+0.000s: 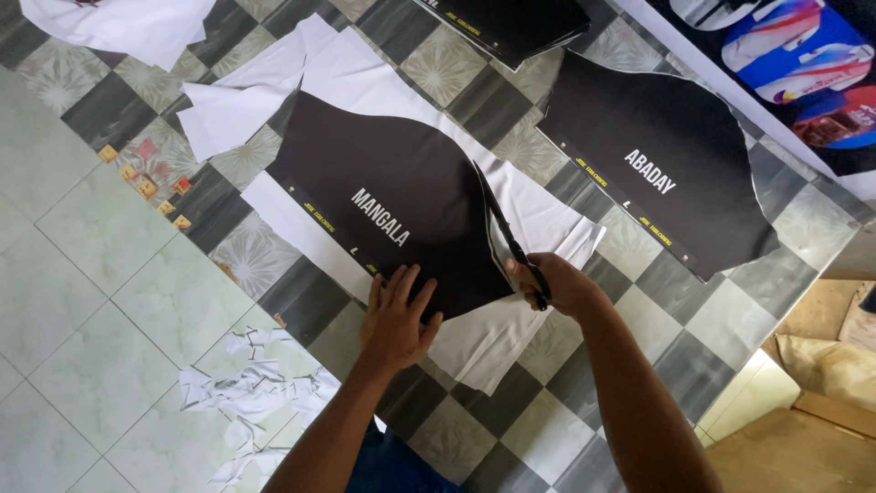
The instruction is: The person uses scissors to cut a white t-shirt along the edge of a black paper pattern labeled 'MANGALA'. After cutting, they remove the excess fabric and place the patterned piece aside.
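A black printed fabric panel (383, 183) with white lettering lies on a white sheet (538, 215) spread over the tiled floor. My left hand (399, 315) presses flat on the panel's near edge, fingers spread. My right hand (557, 283) grips black scissors (502, 219), whose blades run along the panel's right edge between the black print and the white margin.
A second black printed panel (666, 173) lies to the right, another dark piece (511, 23) at the top. White offcuts (246, 393) litter the floor at lower left, more white sheets (228, 100) at upper left. Small orange blocks (146, 178) sit on the tiles.
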